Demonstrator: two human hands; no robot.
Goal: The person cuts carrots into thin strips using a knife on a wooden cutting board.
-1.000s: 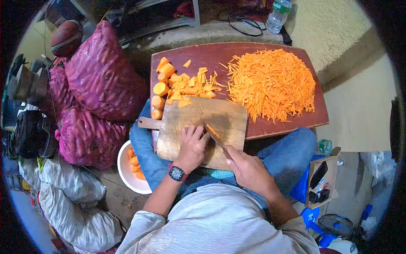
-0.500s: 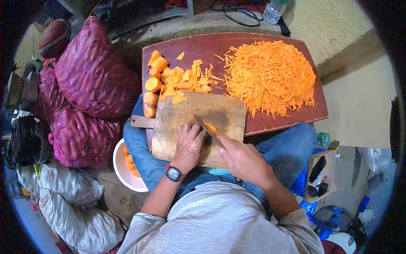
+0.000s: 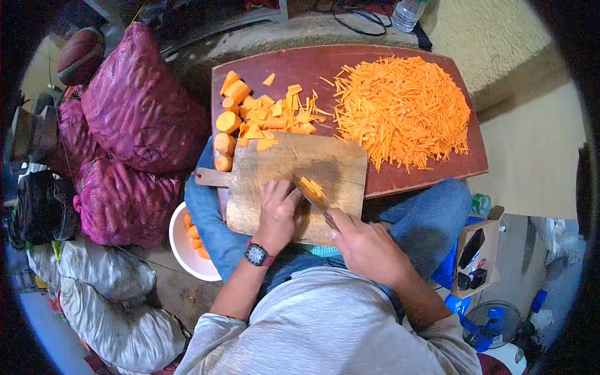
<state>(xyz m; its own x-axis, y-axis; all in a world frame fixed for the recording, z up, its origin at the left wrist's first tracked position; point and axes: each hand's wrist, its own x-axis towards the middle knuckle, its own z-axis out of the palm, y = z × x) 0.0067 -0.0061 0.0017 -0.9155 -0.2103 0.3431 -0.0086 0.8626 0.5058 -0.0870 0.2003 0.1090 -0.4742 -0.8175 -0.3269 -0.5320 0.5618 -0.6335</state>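
My right hand is wrapped round the handle of a knife, whose blade points up and left over the wooden cutting board. Thin orange carrot strips lie at the blade. Close to the blade's left side, my left hand presses down on the board with bent fingers; whatever lies under them is hidden. Carrot chunks and slices lie beyond the board at the left of the dark red tabletop. A large heap of shredded carrot covers its right part.
Purple mesh sacks stand at the left, with white sacks below them. A white bowl holding carrots sits beside my left knee. At the right are a cardboard box and a fan.
The knife blade has tilted, and more of the carrot strips show at it. My right hand has moved slightly right and down. The whole view has shifted a little.
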